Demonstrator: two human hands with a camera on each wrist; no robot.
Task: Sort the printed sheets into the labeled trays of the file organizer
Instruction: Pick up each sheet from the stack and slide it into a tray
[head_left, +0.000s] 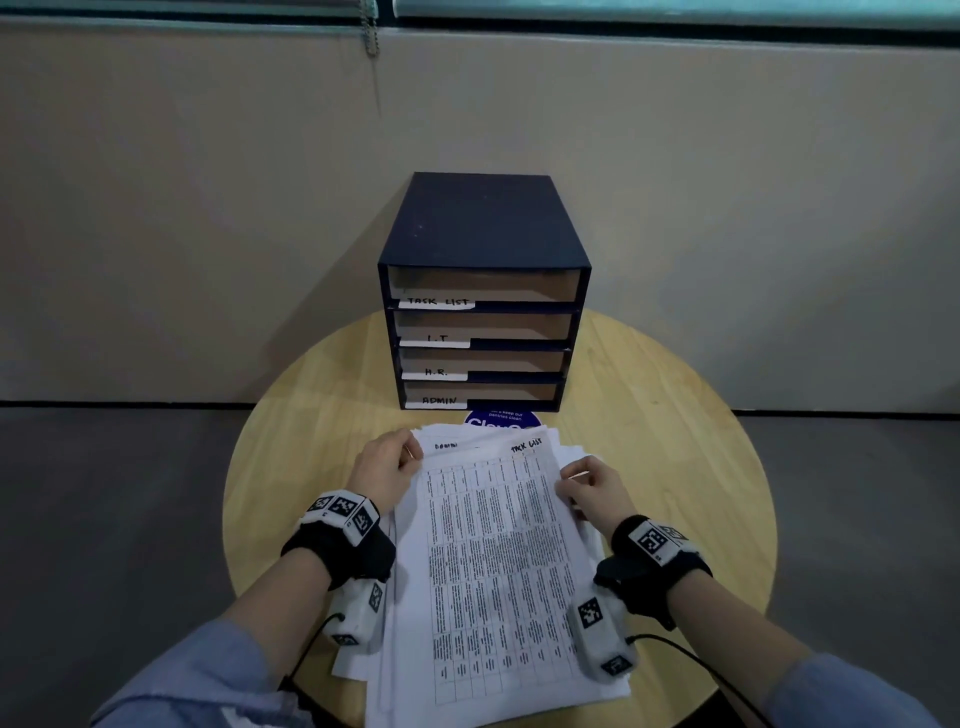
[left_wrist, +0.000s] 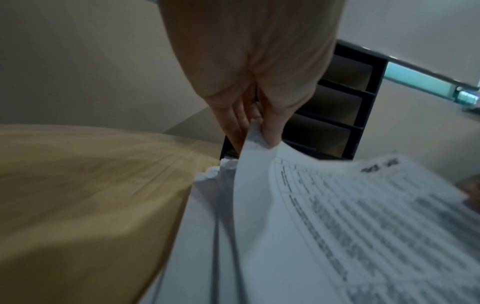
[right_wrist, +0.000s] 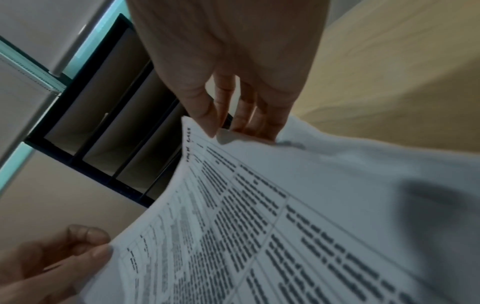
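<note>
A stack of printed sheets (head_left: 488, 571) lies on the round wooden table (head_left: 691, 467). The top sheet (left_wrist: 350, 216) is a printed table with "TASK LIST" handwritten at its far right corner. My left hand (head_left: 387, 467) pinches the top sheet's far left corner (left_wrist: 255, 142) between thumb and fingers and lifts it off the stack. My right hand (head_left: 597, 488) pinches the sheet's right edge (right_wrist: 233, 135) near the far corner. Behind the stack stands the dark file organizer (head_left: 483, 239) with trays labeled TASK LIST (head_left: 439, 301), I.T. (head_left: 436, 339), H.R. (head_left: 435, 372) and ADMIN (head_left: 439, 400).
A blue round sticker (head_left: 498, 420) lies on the table between the organizer and the stack. The organizer stands at the table's far edge against a beige wall (head_left: 208, 208). Bare wood shows left and right of the stack.
</note>
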